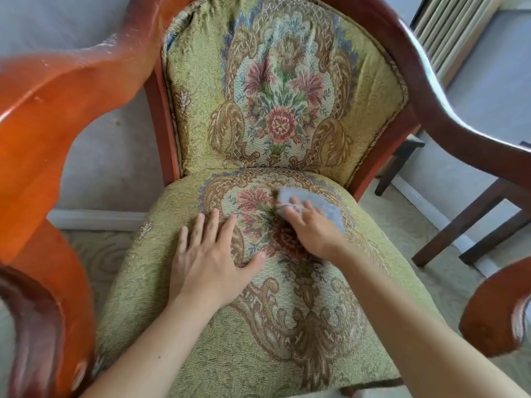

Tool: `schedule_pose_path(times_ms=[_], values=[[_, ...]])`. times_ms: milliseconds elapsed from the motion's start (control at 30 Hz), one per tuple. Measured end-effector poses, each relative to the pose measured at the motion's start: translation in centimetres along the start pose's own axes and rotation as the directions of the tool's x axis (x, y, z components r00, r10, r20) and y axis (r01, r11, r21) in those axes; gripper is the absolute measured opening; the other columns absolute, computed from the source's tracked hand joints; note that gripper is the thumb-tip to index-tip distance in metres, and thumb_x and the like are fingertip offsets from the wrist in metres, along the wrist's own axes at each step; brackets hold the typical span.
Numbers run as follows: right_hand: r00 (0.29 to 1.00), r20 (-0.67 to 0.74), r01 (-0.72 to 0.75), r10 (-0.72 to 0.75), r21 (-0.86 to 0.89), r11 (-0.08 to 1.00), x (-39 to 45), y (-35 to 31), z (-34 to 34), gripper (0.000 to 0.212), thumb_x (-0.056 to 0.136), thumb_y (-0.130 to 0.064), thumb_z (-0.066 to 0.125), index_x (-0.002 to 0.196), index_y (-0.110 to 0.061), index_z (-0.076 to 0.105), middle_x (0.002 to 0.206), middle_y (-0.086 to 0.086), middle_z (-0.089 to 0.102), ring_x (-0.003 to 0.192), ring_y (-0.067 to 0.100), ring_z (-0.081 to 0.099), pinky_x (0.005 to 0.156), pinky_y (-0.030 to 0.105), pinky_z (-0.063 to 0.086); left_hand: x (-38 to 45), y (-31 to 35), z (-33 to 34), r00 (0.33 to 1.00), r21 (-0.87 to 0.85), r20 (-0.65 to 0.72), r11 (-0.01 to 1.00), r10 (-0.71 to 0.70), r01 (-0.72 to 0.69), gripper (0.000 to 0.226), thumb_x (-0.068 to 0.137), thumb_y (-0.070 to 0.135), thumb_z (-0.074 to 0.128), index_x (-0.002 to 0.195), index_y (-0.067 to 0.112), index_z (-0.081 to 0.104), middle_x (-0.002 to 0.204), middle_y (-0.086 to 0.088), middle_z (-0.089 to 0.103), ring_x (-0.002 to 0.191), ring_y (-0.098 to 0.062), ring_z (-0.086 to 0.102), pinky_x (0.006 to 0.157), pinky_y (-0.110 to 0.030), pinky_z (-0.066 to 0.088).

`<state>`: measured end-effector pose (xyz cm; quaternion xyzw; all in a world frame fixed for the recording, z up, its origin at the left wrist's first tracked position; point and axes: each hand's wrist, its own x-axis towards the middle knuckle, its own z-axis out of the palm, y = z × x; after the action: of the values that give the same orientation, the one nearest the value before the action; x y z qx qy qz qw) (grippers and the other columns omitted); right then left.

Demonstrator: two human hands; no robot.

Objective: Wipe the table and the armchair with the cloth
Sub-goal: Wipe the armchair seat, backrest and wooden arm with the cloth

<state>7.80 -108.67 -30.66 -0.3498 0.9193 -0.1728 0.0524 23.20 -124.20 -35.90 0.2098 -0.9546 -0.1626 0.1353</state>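
The armchair (pixel 178 110) fills the view, with a reddish wooden frame and green floral upholstery. Its seat cushion (pixel 287 326) lies right below me. My right hand (pixel 313 231) presses a small grey-blue cloth (pixel 324 209) onto the back middle of the seat, fingers curled over it. My left hand (pixel 209 259) lies flat on the seat with fingers spread, just left of the right hand, holding nothing. The table's top is out of view.
The wooden left armrest (pixel 43 133) curves close to the camera, and the right armrest (pixel 448 110) arches over the right side. Dark wooden furniture legs (pixel 471 219) stand on the pale carpet at the right. A radiator (pixel 451 27) is at the top right.
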Motion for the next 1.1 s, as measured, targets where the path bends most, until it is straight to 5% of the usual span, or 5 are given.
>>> schedule_pose_path(times_ms=[167,500,733,900,1100], values=[[0.991,0.13,-0.069,0.025,0.34,0.938,-0.8,-2.5,0.0,0.055,0.1,-0.059,0.03,0.139,-0.026,0.053,0.154,-0.006,0.033,0.142,0.011,0.027,0.108,0.024,0.019,0.1,0.0,-0.2,1.0,0.016,0.017,1.0,-0.005,0.005,0.102,0.073,0.092,0.009,0.159,0.037,-0.003,0.167,0.005,-0.011,0.154,-0.016,-0.012,0.126,-0.044,-0.005],[0.863,-0.078,-0.019,0.499,0.982,0.186,2.3,0.5,-9.6,0.041,0.093,-0.06,0.05,0.089,-0.03,0.078,0.096,0.003,0.077,0.084,0.022,0.075,0.067,0.042,0.061,5.5,3.1,-3.6,0.998,-0.161,-0.036,0.985,0.052,-0.057,0.088,0.08,0.088,0.007,0.145,0.046,-0.035,0.153,0.016,-0.045,0.136,-0.005,-0.048,0.119,-0.038,-0.014],[0.709,-0.263,0.128,0.655,0.96,0.247,9.0,1.2,-17.7,0.051,0.089,-0.069,0.044,0.073,-0.025,0.062,0.085,0.025,0.07,0.073,0.032,0.069,0.05,0.045,0.06,16.2,5.5,-8.9,0.983,0.024,-0.176,0.998,0.059,-0.056,0.085,0.086,0.084,0.009,0.152,0.043,-0.025,0.16,0.009,-0.034,0.146,-0.016,-0.035,0.113,-0.037,-0.012],[0.662,-0.376,0.2,0.649,0.923,0.33,14.8,0.7,-23.0,0.051,0.094,-0.064,0.036,0.117,-0.026,0.061,0.098,-0.009,0.064,0.089,0.017,0.066,0.071,0.034,0.058,22.0,7.5,-13.3,0.982,0.098,-0.183,0.995,0.047,-0.03,0.085,0.083,0.088,0.011,0.151,0.048,-0.023,0.158,0.011,-0.039,0.144,-0.016,-0.039,0.108,-0.044,-0.011],[0.596,-0.404,0.254,0.694,0.915,0.314,18.8,-1.0,-28.4,0.042,0.095,-0.061,0.034,0.072,-0.033,0.055,0.086,-0.018,0.064,0.085,0.008,0.064,0.083,0.034,0.054,26.0,8.5,-19.3,0.997,0.248,-0.074,0.968,-0.032,0.049,0.088,0.078,0.092,0.003,0.149,0.05,-0.024,0.157,0.009,-0.041,0.143,-0.021,-0.041,0.104,-0.05,-0.012]])
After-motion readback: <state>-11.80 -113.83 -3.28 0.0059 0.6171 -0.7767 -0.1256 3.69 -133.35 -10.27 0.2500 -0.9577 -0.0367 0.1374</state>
